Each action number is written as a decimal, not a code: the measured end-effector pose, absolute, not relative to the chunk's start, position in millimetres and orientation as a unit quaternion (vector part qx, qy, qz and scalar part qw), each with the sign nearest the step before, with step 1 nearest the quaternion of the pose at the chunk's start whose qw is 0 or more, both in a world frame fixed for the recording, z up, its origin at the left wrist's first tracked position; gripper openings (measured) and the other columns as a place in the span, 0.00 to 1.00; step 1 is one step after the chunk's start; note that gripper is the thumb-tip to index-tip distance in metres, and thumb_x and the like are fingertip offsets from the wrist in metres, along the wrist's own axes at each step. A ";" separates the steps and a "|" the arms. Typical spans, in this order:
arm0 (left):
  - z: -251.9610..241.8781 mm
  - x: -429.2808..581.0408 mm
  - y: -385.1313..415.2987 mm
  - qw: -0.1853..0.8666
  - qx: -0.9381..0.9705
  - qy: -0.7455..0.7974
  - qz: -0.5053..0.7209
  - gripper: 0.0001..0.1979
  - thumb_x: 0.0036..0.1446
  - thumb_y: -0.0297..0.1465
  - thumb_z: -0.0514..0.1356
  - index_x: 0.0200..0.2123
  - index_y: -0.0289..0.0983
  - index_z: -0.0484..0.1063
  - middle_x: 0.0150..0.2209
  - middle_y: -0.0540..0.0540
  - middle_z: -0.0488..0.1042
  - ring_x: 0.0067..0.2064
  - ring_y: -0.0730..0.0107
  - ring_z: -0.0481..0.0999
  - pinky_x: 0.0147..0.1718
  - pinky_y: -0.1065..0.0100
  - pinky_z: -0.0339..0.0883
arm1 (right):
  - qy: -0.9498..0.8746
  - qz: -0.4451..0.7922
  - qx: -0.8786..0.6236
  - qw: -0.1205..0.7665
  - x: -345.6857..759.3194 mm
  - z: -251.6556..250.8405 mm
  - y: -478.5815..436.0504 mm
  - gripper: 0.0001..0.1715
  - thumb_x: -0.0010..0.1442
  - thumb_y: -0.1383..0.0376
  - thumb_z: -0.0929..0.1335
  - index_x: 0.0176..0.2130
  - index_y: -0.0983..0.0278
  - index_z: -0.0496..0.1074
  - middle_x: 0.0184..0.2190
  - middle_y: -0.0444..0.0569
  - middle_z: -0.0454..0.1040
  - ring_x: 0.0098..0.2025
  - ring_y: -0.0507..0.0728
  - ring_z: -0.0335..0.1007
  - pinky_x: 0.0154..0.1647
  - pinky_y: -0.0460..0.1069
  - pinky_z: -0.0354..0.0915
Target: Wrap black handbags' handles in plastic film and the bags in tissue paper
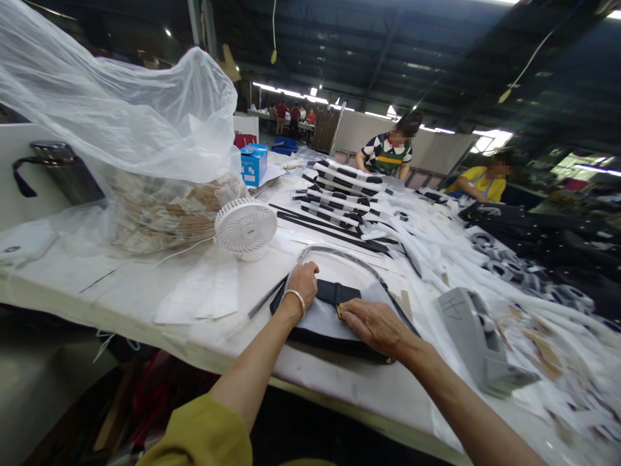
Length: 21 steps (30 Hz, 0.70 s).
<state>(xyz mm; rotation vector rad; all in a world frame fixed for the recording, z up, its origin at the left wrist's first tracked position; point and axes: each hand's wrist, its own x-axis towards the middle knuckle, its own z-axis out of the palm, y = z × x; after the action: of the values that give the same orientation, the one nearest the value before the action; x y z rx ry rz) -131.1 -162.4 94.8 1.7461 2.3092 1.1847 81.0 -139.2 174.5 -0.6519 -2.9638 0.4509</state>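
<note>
A black handbag (334,338) lies flat on the table in front of me, its front largely covered by a pale sheet (328,318). A black strap (334,291) crosses the middle, with a gold-coloured clasp (340,311) at its lower end. My right hand (371,323) is closed at this clasp, thumb and fingers pinching it. My left hand (301,288), a bangle at its wrist, has its fingers curled on the bag's upper left part; the exact spot under the fingertips is hidden. Behind both hands arches the wrapped handle (356,255).
Left are a small white fan (246,226), a large clear plastic bag (165,207) of paper pieces and a flask (68,171). A grey tape dispenser (478,336) stands right. Wrapped strips (339,194) are stacked farther back. Two people work across the table.
</note>
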 end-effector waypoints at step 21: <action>118.9 -125.1 -174.3 0.026 0.601 0.712 0.364 0.13 0.57 0.17 0.51 0.39 0.37 0.69 0.39 0.44 0.74 0.45 0.63 0.73 0.55 0.56 0.62 | -0.941 0.193 -0.278 0.012 70.7 159.5 -135.3 0.10 0.58 0.58 0.69 0.41 0.53 0.79 0.40 0.43 0.79 0.41 0.57 0.74 0.41 0.49 0.63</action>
<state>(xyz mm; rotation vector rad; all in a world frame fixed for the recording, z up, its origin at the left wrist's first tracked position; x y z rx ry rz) -125.1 -174.3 118.9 1.8563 2.1992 1.1237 70.7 -135.3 159.5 -0.8658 -2.9327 0.6027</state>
